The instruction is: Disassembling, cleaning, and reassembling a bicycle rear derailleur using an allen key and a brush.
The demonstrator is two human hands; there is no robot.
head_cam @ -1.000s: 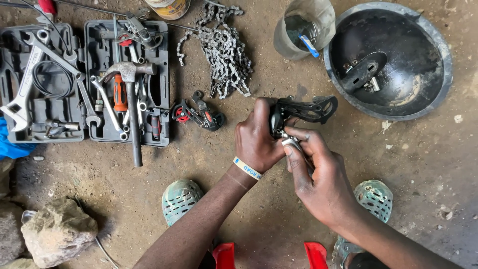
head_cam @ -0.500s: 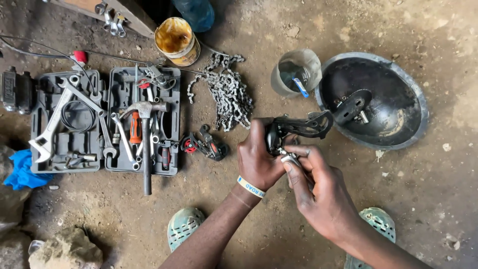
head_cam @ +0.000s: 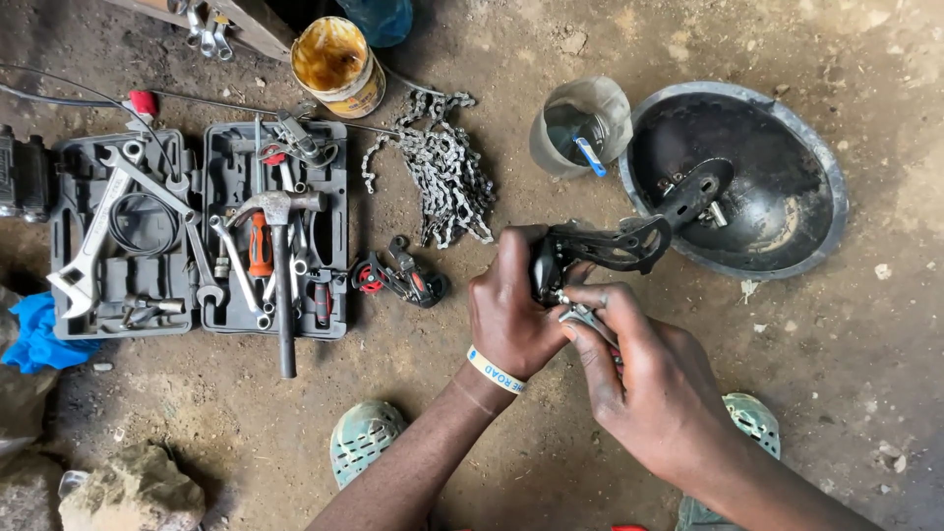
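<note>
My left hand (head_cam: 513, 313) grips a black bicycle derailleur (head_cam: 602, 250) above the dirt floor, its cage arm pointing right. My right hand (head_cam: 649, 379) pinches a small metal tool (head_cam: 588, 317) against the derailleur's underside. A second derailleur with red parts (head_cam: 398, 278) lies on the ground just left of my hands. A bicycle chain (head_cam: 438, 175) is heaped beyond it.
An open grey tool case (head_cam: 202, 231) with wrenches and a hammer (head_cam: 280, 270) lies at left. A black metal basin (head_cam: 739, 177) holding small parts sits at right, a cut plastic cup (head_cam: 580, 126) beside it, a yellow tin (head_cam: 336, 61) at top. My sandalled feet (head_cam: 364, 438) are below.
The view has shifted, so the tool case and basin sit lower and further right in frame. My hands keep hold of the derailleur, the right one working the tool at it.
</note>
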